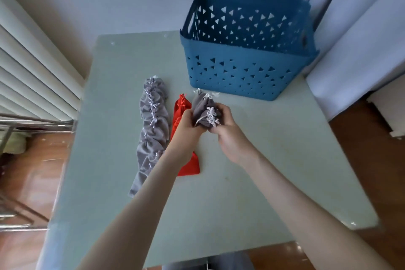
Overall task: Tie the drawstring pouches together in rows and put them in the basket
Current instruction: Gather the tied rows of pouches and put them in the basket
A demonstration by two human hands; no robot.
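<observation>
Pouches are what this job is about, and they look soft, light and floppy, like little cloth bags. They would bend and sag if picked up by one end. The strings at the tops look thin and could slip loose, so the best place to hold a row is likely around the bunched tops where the knots are.

Going from big to small: the worktop is a pale green square that fills the middle of the frame. The basket is blue plastic with small triangle holes, and it stands at the upper right of the worktop. No pouches can be seen in it.

The long grey row lies left of the middle, many grey pouches joined with white string, running from top to bottom. The red pouches lie just beside it, shiny and bright, partly hidden under the left arm.

The small grey bunch sits in the middle of the frame, in front of the basket, held up in both hands. The left hand has its fingers wrapped around the left side of the bunch. The right hand has its fingers closed on the right side, near the white strings.
</observation>
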